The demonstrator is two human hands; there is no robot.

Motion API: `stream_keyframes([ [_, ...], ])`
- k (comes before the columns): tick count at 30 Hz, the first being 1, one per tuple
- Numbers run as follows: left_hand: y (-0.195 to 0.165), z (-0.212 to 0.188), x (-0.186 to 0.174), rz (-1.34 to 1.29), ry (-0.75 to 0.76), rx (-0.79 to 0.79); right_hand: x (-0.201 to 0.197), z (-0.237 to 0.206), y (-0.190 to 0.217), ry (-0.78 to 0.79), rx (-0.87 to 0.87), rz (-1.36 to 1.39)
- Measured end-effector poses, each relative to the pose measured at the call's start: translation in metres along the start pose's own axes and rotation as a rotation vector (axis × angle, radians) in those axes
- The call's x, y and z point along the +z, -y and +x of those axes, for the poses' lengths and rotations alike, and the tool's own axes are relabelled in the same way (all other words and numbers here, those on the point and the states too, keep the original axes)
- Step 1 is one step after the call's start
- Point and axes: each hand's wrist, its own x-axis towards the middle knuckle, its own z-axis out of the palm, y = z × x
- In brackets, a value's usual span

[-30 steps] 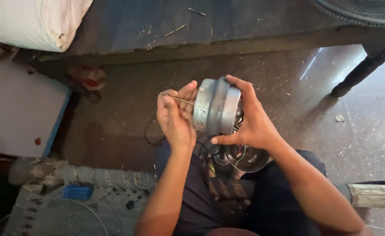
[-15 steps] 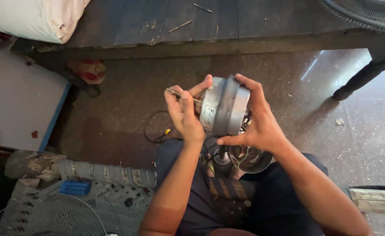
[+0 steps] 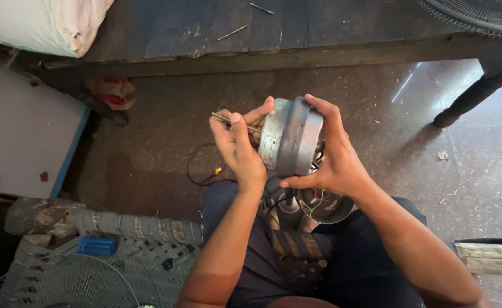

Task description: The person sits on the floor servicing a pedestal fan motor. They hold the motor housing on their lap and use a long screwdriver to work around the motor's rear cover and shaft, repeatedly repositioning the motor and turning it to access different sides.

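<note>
Here, grey fan motor (image 3: pixel 290 137) between both hands, left hand (image 3: pixel 237 149) pinching its shaft (image 3: pixel 223 118), right hand (image 3: pixel 334 154) gripping housing

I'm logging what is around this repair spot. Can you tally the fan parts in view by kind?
Motor, held in both hands: 1
Fan grilles: 2, one at top right, one at bottom left
Round metal housing with wires, on the lap: 1
Total: 4

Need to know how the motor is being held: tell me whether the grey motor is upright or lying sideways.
Sideways. The grey motor is held with its shaft pointing horizontally left, pinched by the left hand; the right hand cups the housing.
</note>
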Motion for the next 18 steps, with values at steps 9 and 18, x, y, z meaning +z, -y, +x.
stream_keyframes([
  [9,-0.008,0.003,0.007,-0.012,-0.024,-0.03,0.0,0.0,0.0,-0.005,-0.021,0.006],
  [18,-0.044,0.013,-0.057,-0.259,-0.129,0.081,-0.001,0.005,0.012,0.015,0.16,0.158],
])
